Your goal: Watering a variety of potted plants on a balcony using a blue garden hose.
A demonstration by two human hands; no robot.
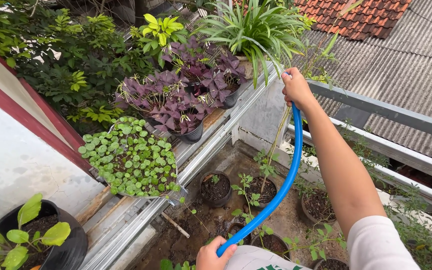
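Hose: a blue hose [290, 175] arcs from the low left hand up to the raised right, its end aimed at the ledge plants so water can reach them.
Right hand [296, 88]: fist wrapped tight round the hose end, by the spider plant [248, 27].
Left hand [216, 255]: curled closed on the lower hose, steadying it above the floor pots [215, 189].

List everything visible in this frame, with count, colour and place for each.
hose: one, blue, curving between both hands
purple-leaf plants: several black pots, upper middle ledge
round-leaf plant: one, green, left of centre on ledge
strap-leaf plant: one, green, top centre
large black pot: one, broad green leaves, bottom left
small soil pots: several, dark, on the wet floor below
tiled roof: red, top right
railing: grey, right
left hand: gripping hose, bottom centre
right hand: gripping hose end, white sleeve at the upper arm
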